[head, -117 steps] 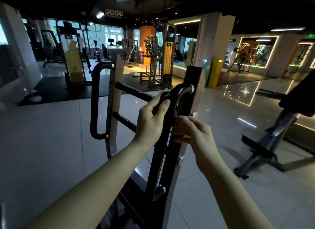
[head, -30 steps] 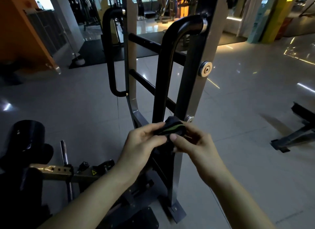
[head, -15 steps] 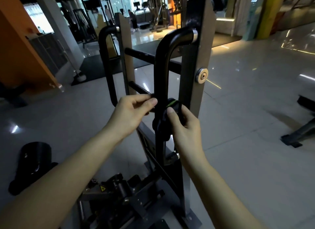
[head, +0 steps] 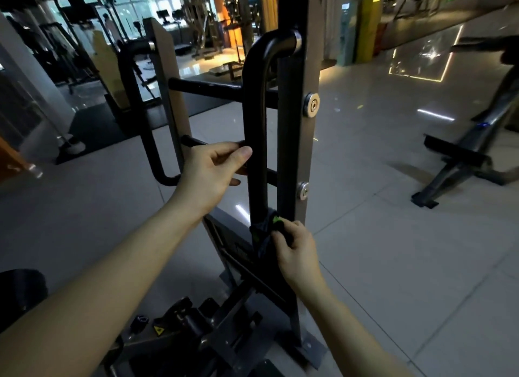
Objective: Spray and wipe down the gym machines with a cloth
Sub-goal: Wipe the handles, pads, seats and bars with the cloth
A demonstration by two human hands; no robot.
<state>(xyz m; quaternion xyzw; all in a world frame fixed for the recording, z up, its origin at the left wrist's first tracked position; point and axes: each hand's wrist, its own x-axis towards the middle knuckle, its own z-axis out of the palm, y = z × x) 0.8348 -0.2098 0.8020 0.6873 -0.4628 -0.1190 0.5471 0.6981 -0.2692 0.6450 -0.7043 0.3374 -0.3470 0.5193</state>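
- My right hand [head: 297,250] is curled tight round the cloth [head: 261,236], pinching it closed around the bottom stretch of the black handle [head: 254,118], right next to the spot where the tube meets the frame.
- Half a second ago that cloth was halfway up the handle, level with my other hand. Now it's well below, under the lower bolt [head: 302,190]. So that's one full downstroke.
- My left hand [head: 209,170] hasn't really moved: fingers loosely curled, tips against the left side of the handle at mid height. It's steadying the tube, not gripping it, and there's nothing in it.
- A few seconds back both hands were up at the top bend of the handle, so I reckon the tube has now been rubbed pretty much top to bottom.
- Just right of the handle is the grey upright [head: 309,152], and I haven't touched it this pass as far as I can see.
- Left of the handle, the crossbars [head: 207,87] and the twin handle [head: 134,118] look like the next targets.
- No spray bottle anywhere in view, so I'm wiping only for now.
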